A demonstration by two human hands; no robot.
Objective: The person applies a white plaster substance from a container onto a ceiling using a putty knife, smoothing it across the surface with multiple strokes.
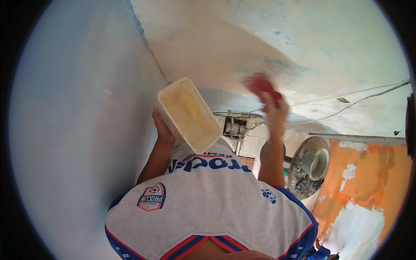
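Left wall: a pale blue-grey wall (pixel 73 130) fills the view from seven to eleven o'clock.
Left hand: the left hand (pixel 161 130) is raised, fingers wrapped around the underside of a cream rectangular tub, gripping it from below.
Tub: the cream rectangular tub (pixel 188 115) sits just left of centre, tilted, its open face showing yellowish paste inside.
Shirt: a white shirt (pixel 208 203) with blue and red trim fills the six o'clock area.
Right hand: the right hand (pixel 275 110) is lifted at about one o'clock from centre, fingers clenched around a red tool.
Red tool: the red tool (pixel 260 84) is blurred, its shape unclear, pressed at the patchy white wall (pixel 312 47).
Cables: thin cables (pixel 359 102) run across at two to three o'clock.
Pan: a round grey pan (pixel 305 173) holding a bucket lies at four o'clock, beside an orange wall (pixel 368 173).
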